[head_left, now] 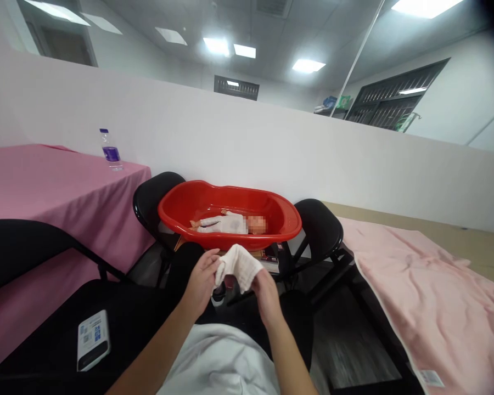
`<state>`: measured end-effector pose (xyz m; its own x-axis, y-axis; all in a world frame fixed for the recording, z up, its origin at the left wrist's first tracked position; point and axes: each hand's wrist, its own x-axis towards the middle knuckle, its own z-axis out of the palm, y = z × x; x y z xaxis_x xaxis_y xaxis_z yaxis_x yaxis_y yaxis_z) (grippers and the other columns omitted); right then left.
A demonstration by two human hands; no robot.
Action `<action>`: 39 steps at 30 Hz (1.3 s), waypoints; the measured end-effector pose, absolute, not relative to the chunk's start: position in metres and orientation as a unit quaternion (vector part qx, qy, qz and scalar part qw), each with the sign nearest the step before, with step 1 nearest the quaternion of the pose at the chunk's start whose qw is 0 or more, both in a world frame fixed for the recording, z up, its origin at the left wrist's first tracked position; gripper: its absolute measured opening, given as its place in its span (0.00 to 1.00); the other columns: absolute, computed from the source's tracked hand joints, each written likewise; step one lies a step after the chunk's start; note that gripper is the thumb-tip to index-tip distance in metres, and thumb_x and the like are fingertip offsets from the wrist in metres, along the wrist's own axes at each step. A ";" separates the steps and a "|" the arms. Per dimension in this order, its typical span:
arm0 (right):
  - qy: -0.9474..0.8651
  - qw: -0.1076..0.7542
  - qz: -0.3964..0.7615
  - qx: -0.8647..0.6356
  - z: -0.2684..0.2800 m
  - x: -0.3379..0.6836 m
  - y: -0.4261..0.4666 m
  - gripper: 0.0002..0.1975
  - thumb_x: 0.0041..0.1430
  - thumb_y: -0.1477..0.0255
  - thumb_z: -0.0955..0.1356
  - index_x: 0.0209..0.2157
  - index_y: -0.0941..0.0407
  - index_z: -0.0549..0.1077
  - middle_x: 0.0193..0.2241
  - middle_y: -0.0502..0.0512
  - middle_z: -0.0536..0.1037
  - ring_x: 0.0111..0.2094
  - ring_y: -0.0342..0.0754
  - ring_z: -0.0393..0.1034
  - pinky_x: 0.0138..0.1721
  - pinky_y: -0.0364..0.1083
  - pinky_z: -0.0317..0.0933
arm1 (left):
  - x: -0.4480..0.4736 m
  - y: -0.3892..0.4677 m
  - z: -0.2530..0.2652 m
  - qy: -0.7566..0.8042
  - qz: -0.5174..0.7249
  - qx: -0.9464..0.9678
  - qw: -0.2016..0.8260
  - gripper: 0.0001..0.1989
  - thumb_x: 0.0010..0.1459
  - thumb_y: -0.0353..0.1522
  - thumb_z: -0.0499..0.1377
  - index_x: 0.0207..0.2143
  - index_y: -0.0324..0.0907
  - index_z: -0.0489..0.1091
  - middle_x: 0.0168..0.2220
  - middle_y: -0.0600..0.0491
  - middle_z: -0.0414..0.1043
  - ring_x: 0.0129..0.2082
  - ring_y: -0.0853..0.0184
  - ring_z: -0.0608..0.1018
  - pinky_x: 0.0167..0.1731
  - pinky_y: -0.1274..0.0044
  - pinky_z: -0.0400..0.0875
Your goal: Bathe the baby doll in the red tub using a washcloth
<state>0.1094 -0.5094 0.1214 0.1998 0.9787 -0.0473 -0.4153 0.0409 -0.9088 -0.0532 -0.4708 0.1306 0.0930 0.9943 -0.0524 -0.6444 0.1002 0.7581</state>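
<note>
A small white cloth (242, 264) hangs between my two hands, just in front of the tub's near rim. My left hand (203, 281) pinches its left edge, while my right hand (267, 293) grips the right side, its fingers partly hidden by the fabric. Beyond the cloth sits a red baby bathtub (230, 196). Inside it a baby doll (229, 223) in white clothing lies on its back, feet to the left and head to the right. Neither hand touches the doll or the tub.
Black chairs (319, 227) flank the tub. A power bank (93, 339) lies on the left chair seat. On the pink-covered table (66, 175) stands a water bottle (111, 151). To the right a pink towel (432, 285) drapes over a surface. A white wall (230, 148) rises behind.
</note>
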 end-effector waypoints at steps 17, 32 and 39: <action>-0.246 0.607 0.692 -0.303 0.075 0.071 -0.527 0.29 0.43 0.70 0.81 0.49 0.55 0.76 0.42 0.57 0.83 0.47 0.57 0.77 0.55 0.56 0.67 | -0.046 -0.513 0.126 0.280 0.561 0.307 0.716 0.24 0.53 0.39 0.70 0.50 0.39 0.73 0.46 0.42 0.80 0.49 0.55 0.80 0.57 0.63 0.69; -0.180 0.623 0.681 -0.341 0.052 0.078 -0.525 0.32 0.48 0.67 0.79 0.56 0.56 0.73 0.45 0.59 0.83 0.50 0.58 0.77 0.55 0.55 0.68 | -0.075 -0.480 0.105 0.431 0.401 0.649 0.482 0.13 0.53 0.32 0.66 0.43 0.47 0.81 0.42 0.50 0.78 0.44 0.58 0.77 0.48 0.72 0.69; -0.294 0.641 0.561 -0.434 0.049 0.091 -0.529 0.43 0.48 0.70 0.79 0.64 0.49 0.65 0.53 0.55 0.78 0.51 0.54 0.74 0.56 0.53 0.67 | -0.077 -0.491 0.108 0.443 0.395 0.688 0.418 0.07 0.60 0.36 0.62 0.35 0.45 0.79 0.36 0.52 0.78 0.37 0.62 0.76 0.40 0.75 0.66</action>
<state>0.0908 -0.5290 0.0494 0.1970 0.9741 -0.1108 -0.4646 -0.0067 -0.8855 -0.0766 -0.4912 0.1079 0.2957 0.9396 0.1725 0.2789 -0.2576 0.9251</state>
